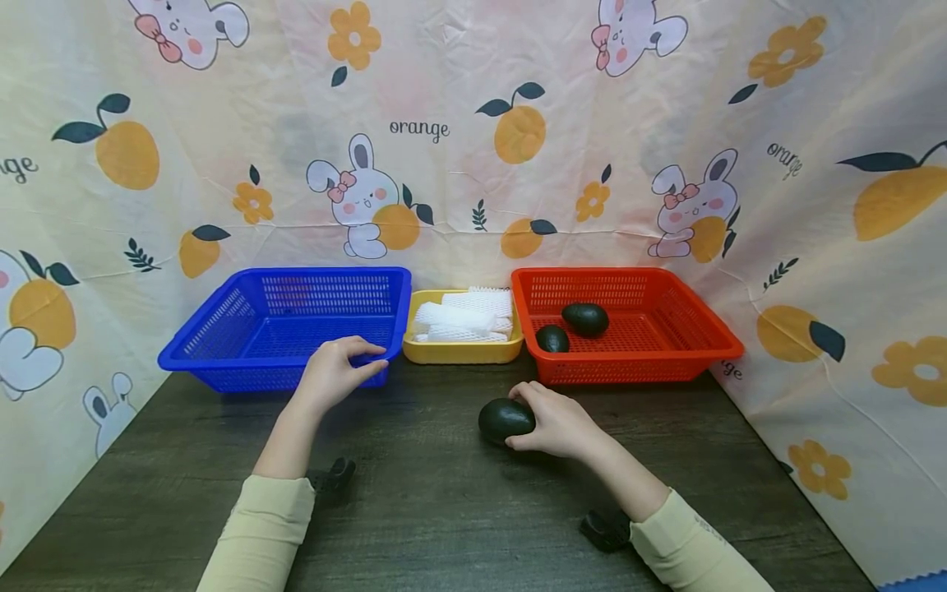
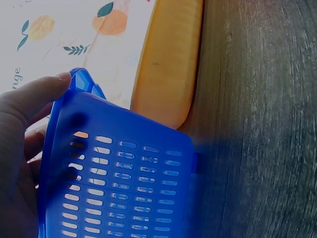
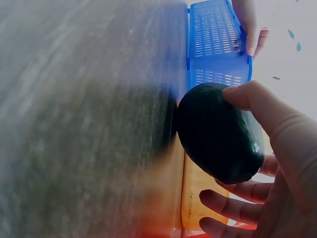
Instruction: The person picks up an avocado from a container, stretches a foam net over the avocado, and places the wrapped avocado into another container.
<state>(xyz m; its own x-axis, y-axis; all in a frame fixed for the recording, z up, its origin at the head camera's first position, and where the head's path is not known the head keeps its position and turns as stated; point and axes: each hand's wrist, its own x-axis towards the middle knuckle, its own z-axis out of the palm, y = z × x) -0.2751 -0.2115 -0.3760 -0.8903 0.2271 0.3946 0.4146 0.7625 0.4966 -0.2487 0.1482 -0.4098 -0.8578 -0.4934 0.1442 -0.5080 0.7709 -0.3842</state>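
My right hand (image 1: 533, 419) grips a dark green avocado (image 1: 505, 419) that sits on the dark wooden table (image 1: 444, 510), thumb on the near side and fingers over the far side. The right wrist view shows the avocado (image 3: 213, 129) held between thumb and fingers of my right hand (image 3: 223, 148). My left hand (image 1: 362, 362) holds the front right corner of the blue basket (image 1: 251, 329), fingers over its rim. In the left wrist view the thumb (image 2: 49, 89) lies on the blue basket's rim (image 2: 124, 163). The blue basket looks empty.
A red basket (image 1: 666, 329) at the back right holds two avocados (image 1: 584, 318) (image 1: 552, 338). Between the baskets a yellow tray (image 1: 459, 352) holds white foam nets (image 1: 462, 316). Printed cloth walls close in the back and both sides.
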